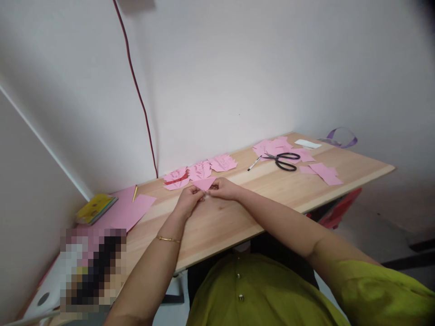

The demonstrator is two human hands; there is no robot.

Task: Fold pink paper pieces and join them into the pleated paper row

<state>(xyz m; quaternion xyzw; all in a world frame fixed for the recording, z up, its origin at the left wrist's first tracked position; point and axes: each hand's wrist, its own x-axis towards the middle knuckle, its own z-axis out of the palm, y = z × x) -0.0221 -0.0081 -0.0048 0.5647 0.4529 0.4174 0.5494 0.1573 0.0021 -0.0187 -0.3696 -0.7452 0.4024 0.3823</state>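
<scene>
A pink paper folded into a triangle [204, 183] is pinched between both my hands over the middle of the table, its point toward me. My left hand [189, 199] has its fingers closed on the paper's near left part. On the other side, my right hand [222, 189] grips the right corner with curled fingers. Just beyond the hands lie several pink paper pieces with jagged cut edges [200, 170] in a row against the wall. A dark red strip [177, 179] rests on the leftmost one.
Black-handled scissors [285, 161] and a marker [254, 163] lie by pink scraps [326, 174] on the right. A white piece [307, 143] sits behind. Left are pink sheets [141, 209], a yellow pencil [135, 193] and a yellow-covered book stack [95, 208]. A blurred patch hides the near left.
</scene>
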